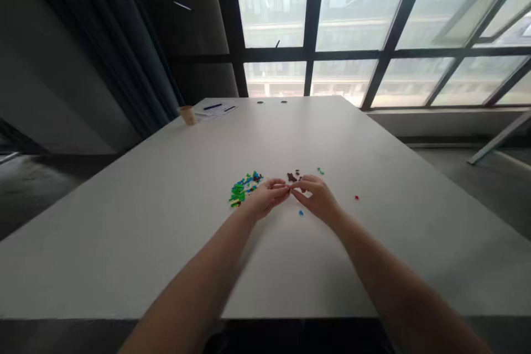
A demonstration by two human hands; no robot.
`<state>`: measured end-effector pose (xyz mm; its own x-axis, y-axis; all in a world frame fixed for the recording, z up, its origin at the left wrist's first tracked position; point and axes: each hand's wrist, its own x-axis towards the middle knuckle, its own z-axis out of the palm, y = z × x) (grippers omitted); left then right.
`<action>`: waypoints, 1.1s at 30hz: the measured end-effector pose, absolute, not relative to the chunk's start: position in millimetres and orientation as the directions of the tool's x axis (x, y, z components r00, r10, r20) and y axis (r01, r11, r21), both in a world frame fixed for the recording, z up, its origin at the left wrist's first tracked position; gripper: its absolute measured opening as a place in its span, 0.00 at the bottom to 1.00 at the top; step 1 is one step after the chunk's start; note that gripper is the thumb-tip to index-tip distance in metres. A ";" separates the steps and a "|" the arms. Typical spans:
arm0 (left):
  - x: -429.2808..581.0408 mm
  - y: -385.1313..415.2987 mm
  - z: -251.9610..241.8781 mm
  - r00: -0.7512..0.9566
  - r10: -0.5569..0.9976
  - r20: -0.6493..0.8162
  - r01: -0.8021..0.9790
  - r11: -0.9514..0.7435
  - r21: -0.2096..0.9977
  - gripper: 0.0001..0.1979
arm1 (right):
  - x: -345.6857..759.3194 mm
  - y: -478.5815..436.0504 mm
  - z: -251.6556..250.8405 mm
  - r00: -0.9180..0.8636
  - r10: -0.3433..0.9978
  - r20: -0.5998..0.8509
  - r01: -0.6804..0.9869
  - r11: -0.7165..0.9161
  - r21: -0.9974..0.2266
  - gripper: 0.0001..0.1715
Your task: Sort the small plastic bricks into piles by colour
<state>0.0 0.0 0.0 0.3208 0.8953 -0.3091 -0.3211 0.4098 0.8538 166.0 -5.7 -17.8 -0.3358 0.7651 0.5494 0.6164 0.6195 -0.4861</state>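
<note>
Mid-table, left hand point(267, 198), right hand point(315, 198) meeting fingertips beside small bricks point(244, 190), any held piece unclear, open tabletop point(265, 265) to near edge point(257, 318)

Glossy plastic bricks point(245, 189) lie on a smooth, matt tabletop point(136, 249).
</note>
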 end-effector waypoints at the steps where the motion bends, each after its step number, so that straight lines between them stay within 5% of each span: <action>1: -0.2 -0.2 -0.3 0.323 0.894 -0.310 -0.322 0.412 0.853 0.17 | 166.2 -6.1 -17.5 -0.335 0.763 0.552 0.610 0.622 -0.491 0.08; 11: 5.4 7.9 -10.4 0.293 0.912 -0.289 -0.268 0.368 0.891 0.14 | 176.4 -0.7 -15.4 -0.370 0.752 0.546 0.634 0.634 -0.443 0.06; 15: 2.1 15.3 -15.4 0.106 0.991 -0.077 0.171 0.058 0.983 0.07 | 200.2 11.9 -16.2 -0.127 0.865 0.486 0.798 0.380 -0.468 0.07; 17: -2.1 15.0 -14.5 0.072 0.990 0.125 0.555 -0.144 0.819 0.04 | 209.4 16.1 -18.8 0.018 0.907 0.420 0.862 0.199 -0.466 0.07; 19: -6.1 11.8 -11.9 0.078 0.972 0.221 0.831 -0.186 0.524 0.07 | 212.3 18.2 -23.3 0.098 0.937 0.337 0.895 0.065 -0.442 0.08; 23: -10.7 5.0 -6.4 -0.040 0.997 0.059 0.991 0.032 0.128 0.14 | 202.5 23.1 -33.6 0.135 0.973 0.187 0.931 -0.059 -0.361 0.11; 27: -13.8 5.0 -4.1 -0.121 0.988 -0.093 0.991 0.125 0.041 0.15 | 191.0 35.1 -36.2 0.170 0.980 0.099 0.935 -0.129 -0.331 0.12; 33: -17.3 9.4 -4.4 -0.082 0.988 -0.133 0.995 0.088 0.042 0.19 | 182.8 53.2 -32.5 0.211 0.977 0.002 0.903 -0.195 -0.382 0.10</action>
<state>-17.3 9.4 -4.4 -0.0817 0.9877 -0.1331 0.9952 0.0880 0.0420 182.8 53.2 -32.5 0.2113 0.9774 0.0016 0.9032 -0.1946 -0.3825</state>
